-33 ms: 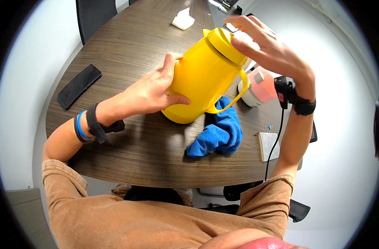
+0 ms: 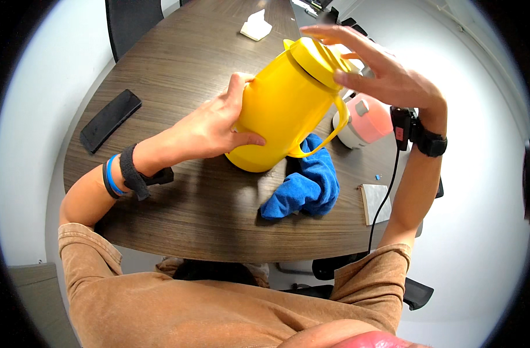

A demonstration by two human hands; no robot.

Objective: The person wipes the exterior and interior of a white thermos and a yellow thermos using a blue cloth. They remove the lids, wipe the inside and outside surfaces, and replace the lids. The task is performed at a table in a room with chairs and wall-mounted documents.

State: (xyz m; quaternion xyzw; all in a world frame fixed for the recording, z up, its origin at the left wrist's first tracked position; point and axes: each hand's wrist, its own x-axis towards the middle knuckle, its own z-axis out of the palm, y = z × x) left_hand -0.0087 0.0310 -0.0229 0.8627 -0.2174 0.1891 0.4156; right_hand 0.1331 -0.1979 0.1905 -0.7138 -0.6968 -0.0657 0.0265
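A yellow vacuum jug (image 2: 279, 113) is over the table in front of me, its top leaning to the right. My left hand (image 2: 218, 124) grips its body from the left side, thumb low and fingers round the far side. The jug's lid (image 2: 312, 61) is on, and my right hand (image 2: 384, 72) hovers over it with fingers stretched out and apart. The right thumb is at the lid's edge; whether it touches I cannot tell. On the right of the body is the loop handle (image 2: 338, 119), held by neither hand. Beneath it lies a crumpled blue cloth (image 2: 308, 185).
The wooden table (image 2: 178, 220) also bears a black phone (image 2: 110, 120) at left and a white tissue pack (image 2: 256, 28) at the back. At right stand a pink and white appliance (image 2: 366, 123) and a small pale pouch (image 2: 374, 204). A black cable (image 2: 384, 200) hangs from my right wrist.
My right hand has shifted slightly right, and its fingers now reach out flatter over the lid, showing more of it. The left hand and the jug stay nearly the same.
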